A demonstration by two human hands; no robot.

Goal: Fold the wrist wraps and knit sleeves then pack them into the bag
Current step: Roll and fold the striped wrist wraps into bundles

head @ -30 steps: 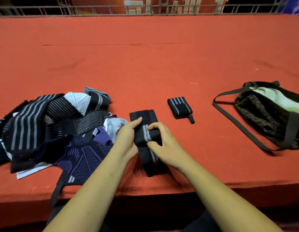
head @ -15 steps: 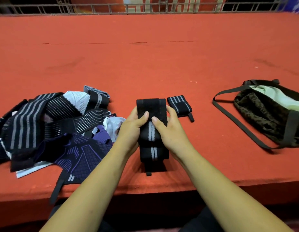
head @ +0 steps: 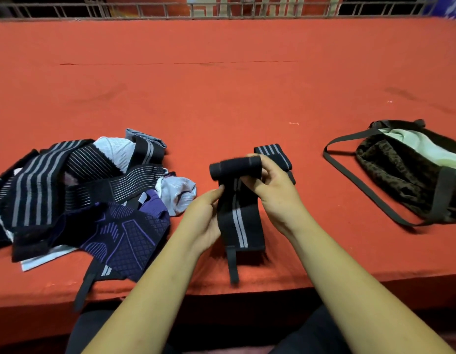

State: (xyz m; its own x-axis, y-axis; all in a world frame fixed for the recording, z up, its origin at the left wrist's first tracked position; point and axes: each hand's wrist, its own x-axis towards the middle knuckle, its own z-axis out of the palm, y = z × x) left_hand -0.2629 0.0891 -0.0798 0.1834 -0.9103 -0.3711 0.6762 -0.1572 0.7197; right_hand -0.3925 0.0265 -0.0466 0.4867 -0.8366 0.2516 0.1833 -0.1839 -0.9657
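A black wrist wrap (head: 238, 215) with two grey stripes hangs in front of me, its top end rolled into a tube and its thin strap reaching the table's front edge. My right hand (head: 274, 192) grips the rolled end. My left hand (head: 205, 217) holds the wrap's left edge lower down. A folded striped wrist wrap (head: 275, 154) lies on the red table just behind my right hand, partly hidden by it. The dark patterned bag (head: 403, 172) with a long strap lies open at the right, showing a pale lining.
A heap of unfolded wraps and knit sleeves (head: 76, 195), black, white and purple, covers the table's left side, with a strap hanging over the front edge. The red table (head: 221, 93) stretches back to a metal railing (head: 158, 8).
The wrap was flat and folded between both hands; now its top end is rolled into a tube and lifted. My right hand moved up to the roll, my left stayed lower.
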